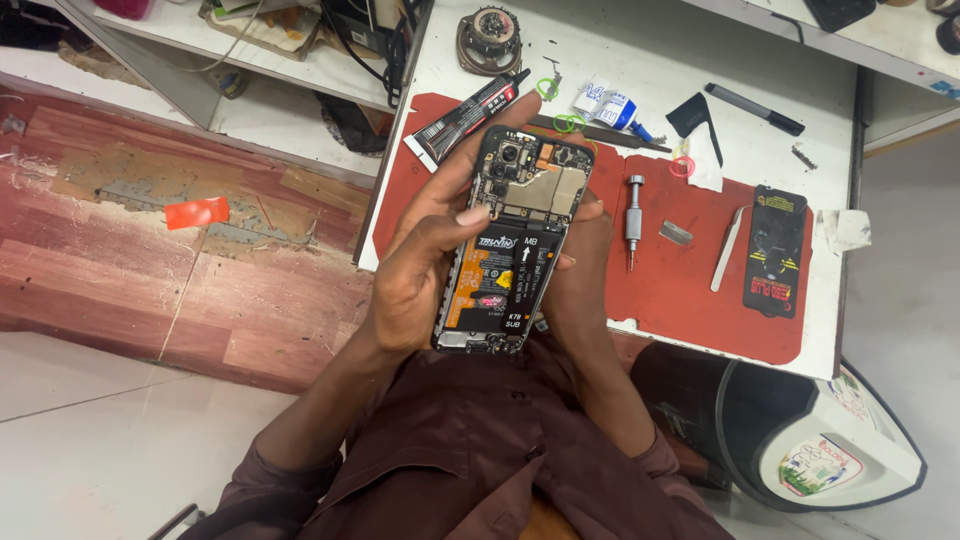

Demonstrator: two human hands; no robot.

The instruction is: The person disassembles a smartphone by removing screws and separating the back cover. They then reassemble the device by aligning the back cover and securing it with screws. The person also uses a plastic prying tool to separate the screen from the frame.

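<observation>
An opened smartphone (515, 235) with its back cover off shows a black battery, a circuit board and a camera module. My left hand (425, 265) grips its left side, thumb resting across the board near the top. My right hand (580, 290) cradles it from behind on the right, mostly hidden by the phone. The phone is held above the near edge of a red work mat (690, 290) on the white table (650, 50).
On the mat lie a silver screwdriver (633, 218), a small metal piece (676, 233), white tweezers (727, 248) and a black phone-shaped package (775, 250). Farther back are a black glue tube (468, 117), a small white bottle (612, 108), a black pen (755, 108) and a round speaker (490, 38). A helmet (800, 430) sits lower right.
</observation>
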